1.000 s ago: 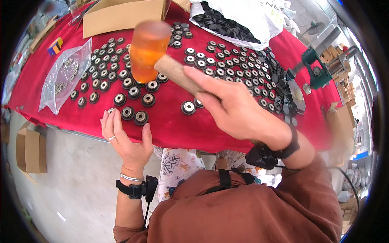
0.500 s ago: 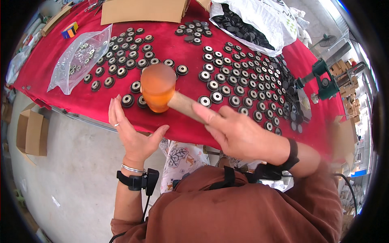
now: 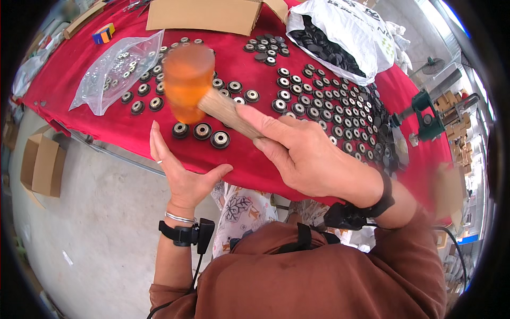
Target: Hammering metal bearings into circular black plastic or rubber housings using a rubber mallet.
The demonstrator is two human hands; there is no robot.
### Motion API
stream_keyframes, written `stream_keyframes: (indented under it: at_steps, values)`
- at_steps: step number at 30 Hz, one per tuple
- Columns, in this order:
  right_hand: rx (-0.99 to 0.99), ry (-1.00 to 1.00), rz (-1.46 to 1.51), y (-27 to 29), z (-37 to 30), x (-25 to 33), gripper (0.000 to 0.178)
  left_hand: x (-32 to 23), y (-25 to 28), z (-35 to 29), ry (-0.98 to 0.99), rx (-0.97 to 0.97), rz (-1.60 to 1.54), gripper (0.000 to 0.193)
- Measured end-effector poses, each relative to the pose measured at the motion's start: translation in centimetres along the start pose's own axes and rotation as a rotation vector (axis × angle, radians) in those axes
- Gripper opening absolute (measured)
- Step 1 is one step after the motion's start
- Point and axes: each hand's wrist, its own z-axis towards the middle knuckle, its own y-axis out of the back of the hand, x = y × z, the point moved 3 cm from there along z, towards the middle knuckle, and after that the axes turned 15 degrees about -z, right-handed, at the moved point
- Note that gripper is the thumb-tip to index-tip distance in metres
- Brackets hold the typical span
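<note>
My right hand [image 3: 319,157] is wrapped round the wooden handle of a mallet [image 3: 188,80] with a translucent orange head. The mallet head hangs over the left part of the table and hides some parts under it. Just below it, near the table's front edge, lie black wheels with metal bearings [image 3: 202,131] in their middles. With fingers up and thumb spread, my left hand [image 3: 186,181] is open beside the front edge, close to the leftmost of these wheels [image 3: 180,130]. It holds nothing.
Many more bearing wheels [image 3: 313,113] cover the red cloth [image 3: 255,165]. A clear bag of metal rings [image 3: 106,74] lies left. Behind are a cardboard box [image 3: 204,16] and a white sack of black discs [image 3: 366,32]. A green vise-like tool [image 3: 425,111] stands right.
The mallet has come up and to the left, uncovering wheels near the front edge. My left hand stays open in nearly the same place. The whole view has shifted slightly.
</note>
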Motion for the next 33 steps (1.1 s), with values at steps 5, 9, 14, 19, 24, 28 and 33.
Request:
stream_keyframes:
  at_steps: [5, 9, 14, 19, 24, 28, 33]
  values:
    - [0.112, 0.043, -0.059, -1.7, 2.0, 1.3, 0.054, 0.4, 0.0, 0.2, -0.061, -0.062, -0.122, 0.137]
    - [0.032, 0.045, 0.048, -0.6, 2.9, 0.6, 0.052, 0.5, 0.4, 0.3, 0.007, -0.074, -0.157, 0.137]
    - [-0.144, 0.040, 0.015, -0.4, 3.3, -0.2, 0.049, 0.5, 0.1, 0.6, 0.009, -0.104, -0.193, 0.137]
    - [0.040, -0.078, 0.022, 0.5, 4.2, -1.4, 0.045, -0.5, -0.2, 2.2, -0.057, -0.017, 0.080, 0.133]
    - [-0.150, -0.072, 0.038, 1.8, 4.0, -1.4, 0.046, -1.1, -0.5, 3.9, 0.076, 0.068, 0.215, 0.131]
    - [0.054, -0.116, -0.083, -1.1, 4.8, -3.8, 0.044, -0.6, -2.0, 5.0, 0.044, 0.192, 0.336, 0.129]
    - [-0.056, -0.076, 0.048, 0.8, 3.5, -2.8, 0.046, -0.1, -1.7, 4.7, 0.098, 0.189, 0.414, 0.127]
